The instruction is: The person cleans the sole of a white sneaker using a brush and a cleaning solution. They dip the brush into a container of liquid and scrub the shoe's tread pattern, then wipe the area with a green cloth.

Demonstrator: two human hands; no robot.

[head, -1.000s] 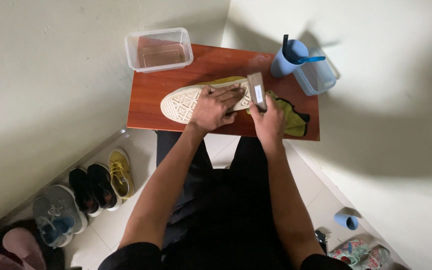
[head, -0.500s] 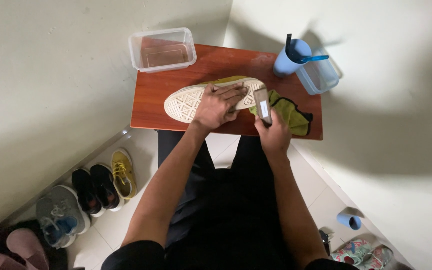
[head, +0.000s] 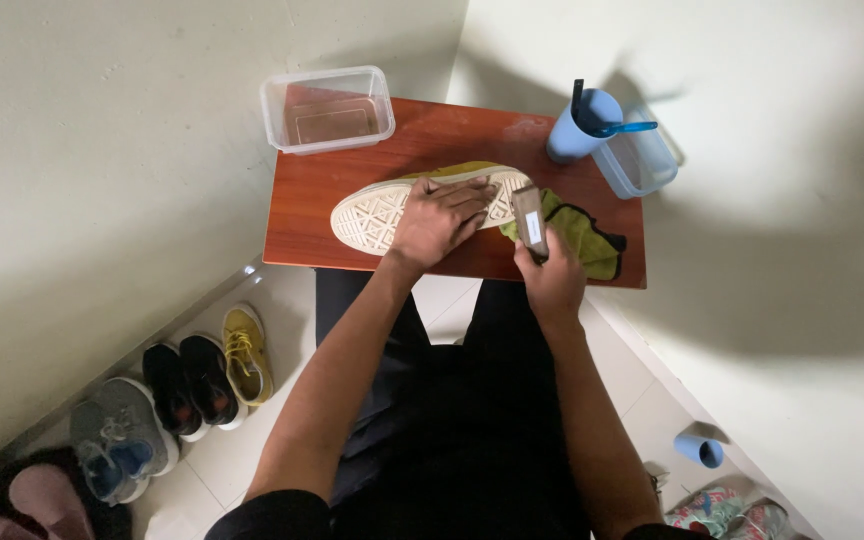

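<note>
An olive-green shoe (head: 377, 212) lies sole-up on a small reddish wooden table (head: 302, 215), its cream tread facing me. My left hand (head: 442, 220) presses flat on the sole's middle and holds the shoe down. My right hand (head: 550, 280) grips a brown brush (head: 530, 222) by its block, with the brush against the shoe's heel end. A yellow-green cloth (head: 582, 235) with dark trim lies under and right of the brush.
A clear plastic tub (head: 327, 108) holding some water sits at the table's back left. A blue cup (head: 582, 125) with a blue-handled tool and a second clear tub (head: 637, 160) stand at the back right. Several shoes (head: 192, 380) line the floor at the left wall.
My right hand has drawn the brush back toward me along the shoe's heel end. My left hand stays pressed on the sole.
</note>
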